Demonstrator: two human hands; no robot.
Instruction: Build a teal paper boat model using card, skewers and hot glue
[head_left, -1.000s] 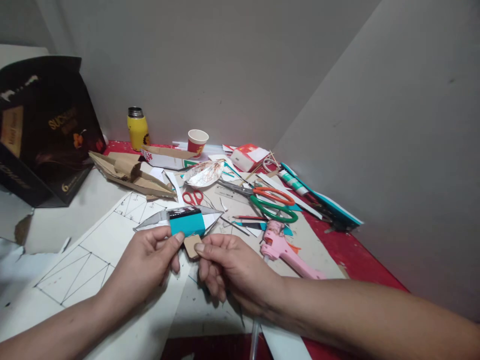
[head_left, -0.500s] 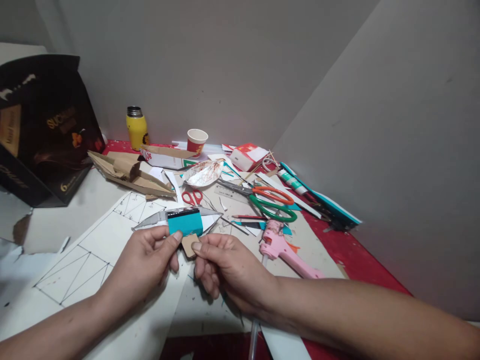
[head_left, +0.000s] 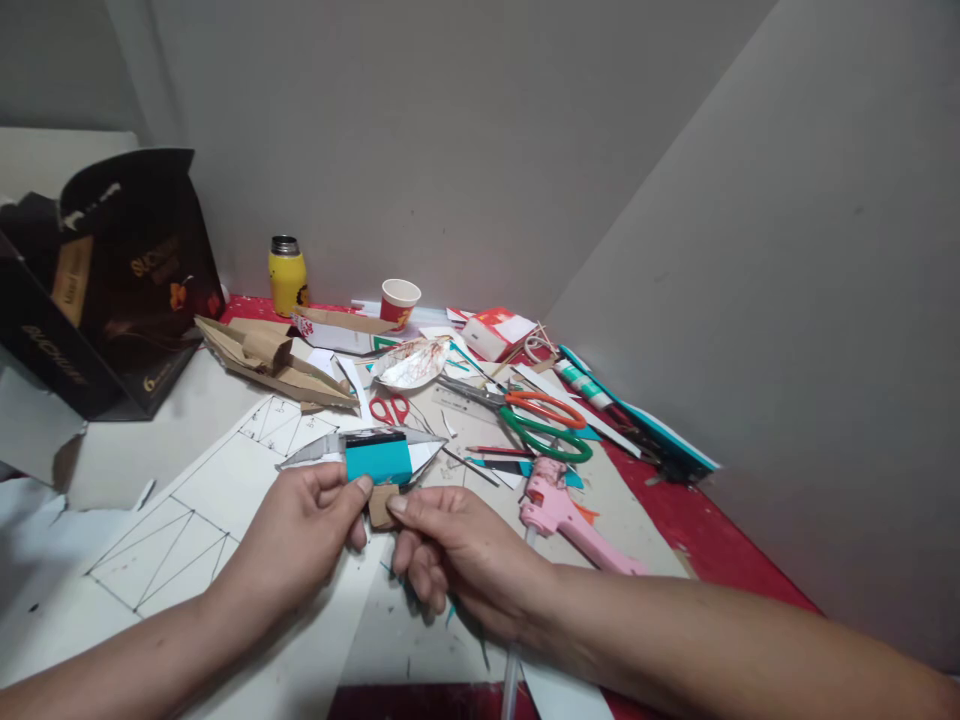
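My left hand (head_left: 319,520) pinches the near side of a small boat-shaped model (head_left: 379,460), grey and white with pointed ends and a teal band round its middle. A small brown cardboard piece (head_left: 383,507) lies against the model's near edge, between my two hands. The thumb and fingers of my right hand (head_left: 442,540) are closed on the right side of this cardboard piece. My left fingertips partly hide the model's lower edge.
Orange- and green-handled scissors (head_left: 547,415), a pink glue gun (head_left: 562,515) and small red scissors (head_left: 390,408) lie nearby. Behind stand a yellow bottle (head_left: 289,278), a paper cup (head_left: 400,303) and a black box (head_left: 142,300). A brown cardboard boat (head_left: 274,362) sits back left.
The view has shifted, so the table items sit slightly lower and mostly further right. The cardboard piece has turned a little between my hands, which keep their grips.
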